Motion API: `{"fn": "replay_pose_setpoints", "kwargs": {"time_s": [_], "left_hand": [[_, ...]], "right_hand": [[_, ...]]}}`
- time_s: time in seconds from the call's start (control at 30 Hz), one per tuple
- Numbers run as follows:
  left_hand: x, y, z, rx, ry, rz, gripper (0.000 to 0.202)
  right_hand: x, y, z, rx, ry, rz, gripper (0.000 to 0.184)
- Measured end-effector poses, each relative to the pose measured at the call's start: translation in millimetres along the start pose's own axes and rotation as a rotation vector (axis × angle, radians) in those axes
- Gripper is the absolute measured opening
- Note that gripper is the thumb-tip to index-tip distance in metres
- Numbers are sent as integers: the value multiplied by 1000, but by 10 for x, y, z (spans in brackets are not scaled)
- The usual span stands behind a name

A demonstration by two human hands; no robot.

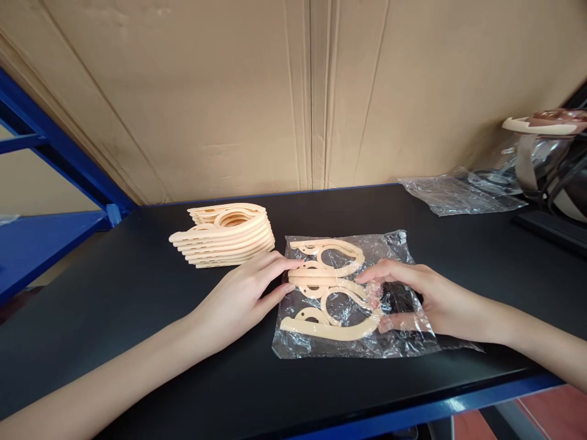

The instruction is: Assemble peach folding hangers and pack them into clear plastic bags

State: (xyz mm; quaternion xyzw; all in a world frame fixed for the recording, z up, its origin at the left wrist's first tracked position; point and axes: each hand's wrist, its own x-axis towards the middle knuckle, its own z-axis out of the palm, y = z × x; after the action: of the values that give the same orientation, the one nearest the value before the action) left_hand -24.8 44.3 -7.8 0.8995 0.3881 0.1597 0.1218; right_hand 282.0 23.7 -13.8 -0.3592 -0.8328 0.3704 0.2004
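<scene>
A clear plastic bag [394, 244] lies flat on the black tabletop [137, 287] with a cream plastic folding hanger [330, 330] inside it. My left hand [243, 296] rests at the bag's left edge, fingers stretched out and touching the plastic over the hanger. My right hand [424, 296] is on the bag's right side, fingertips pressing on the hanger and thumb under or against the plastic. To the left stands a stack of several cream hangers [224, 235], apart from both hands.
Cardboard sheets [275, 91] form the back wall. More clear bags [458, 192] and a tape dispenser-like object [545, 159] sit at the back right. A blue metal rack frame [55, 153] runs along the left. The table's blue front edge [435, 406] is near me.
</scene>
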Motion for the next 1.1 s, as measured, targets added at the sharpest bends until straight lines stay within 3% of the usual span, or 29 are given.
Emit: {"fn": "replay_pose_setpoints", "kwargs": {"time_s": [0.33,0.57,0.77,0.97,1.1], "left_hand": [[-12,8,-27,90,55,106,27],[-26,42,-70,232,81,163,31],[-46,51,-93,300,98,181,31],[-19,36,-416,474,333,240,28],[0,-93,-731,494,373,173,26]], "right_hand": [[-8,5,-98,136,-36,66,54],[-5,113,-227,-232,204,214,27],[-12,213,-353,-498,358,286,21],[123,-50,-642,-670,511,185,19],[306,-214,-729,-801,576,80,21]]}}
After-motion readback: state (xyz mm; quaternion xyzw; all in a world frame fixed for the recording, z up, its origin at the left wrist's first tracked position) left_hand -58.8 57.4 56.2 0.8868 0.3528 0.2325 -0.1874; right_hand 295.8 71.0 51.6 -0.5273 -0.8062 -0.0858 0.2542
